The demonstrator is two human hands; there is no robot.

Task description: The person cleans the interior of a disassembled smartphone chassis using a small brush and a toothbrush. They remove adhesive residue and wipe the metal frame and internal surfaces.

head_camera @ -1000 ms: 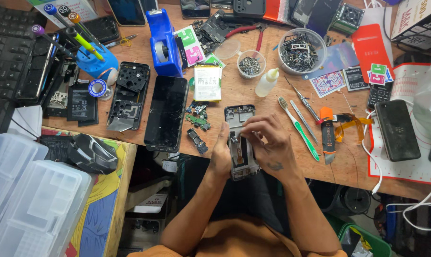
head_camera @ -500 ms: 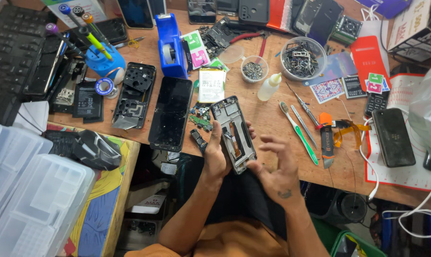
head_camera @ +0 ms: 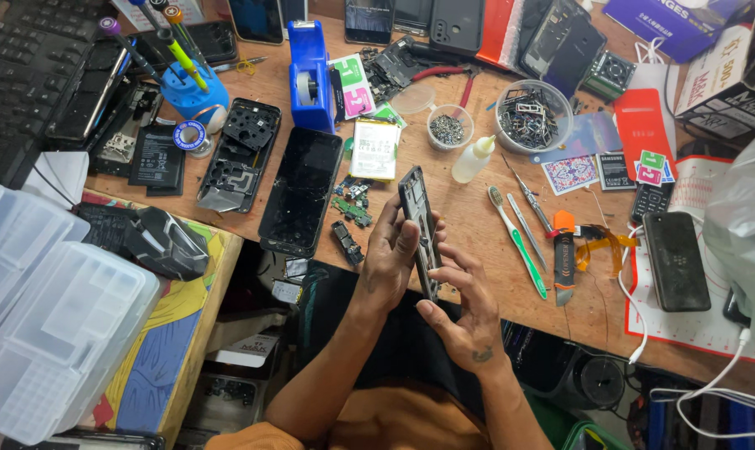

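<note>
Left hand (head_camera: 391,254) wrapped around the dark stripped phone frame (head_camera: 419,229), fingers on its left face, thumb side behind, gripping mid-length. Right hand (head_camera: 467,312) cupped under the near end, fingers curled up against the right edge, holding rather than open. Frame turned edge-on to the camera, long axis running far-to-near, top end pointing away toward the white rectangular battery (head_camera: 375,148), bottom end toward the body. Frame sits between both hands, above the near edge of the wooden workbench (head_camera: 477,225), clear of it. Left hand higher up the frame, right hand nearer its lower end.

Just left: black phone screen with cracked glass (head_camera: 300,190), flat, same far-near axis. Small green circuit boards (head_camera: 351,204) between screen and left hand. Right: green-handled toothbrush (head_camera: 517,242) and orange-black utility knife (head_camera: 564,257), near but apart.
</note>
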